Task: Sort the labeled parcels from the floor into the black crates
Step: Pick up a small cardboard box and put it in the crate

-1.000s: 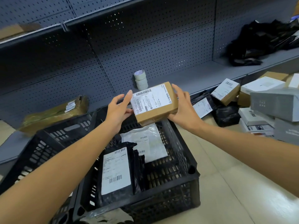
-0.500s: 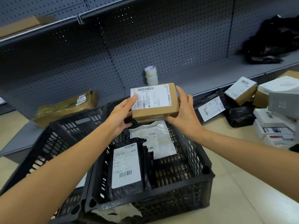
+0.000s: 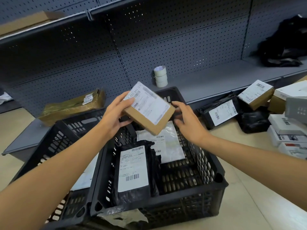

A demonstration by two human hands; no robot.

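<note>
Cardboard parcel (image 3: 147, 107) at frame center is now tilted, gripped by our left hand (image 3: 116, 113) alone; our right hand (image 3: 187, 120) has let go, fingers relaxed, so dropping into the black crate (image 3: 206, 165) seems next.

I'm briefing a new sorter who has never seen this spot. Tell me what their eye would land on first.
The brown box with a white label, held tilted above the right black crate: the left hand grips its left end, while the right hand is beside its right edge with fingers spread. Below, in that crate, lie a black bag with a big white label and a clear bag. To the right, more parcels are piled on the floor.
</note>
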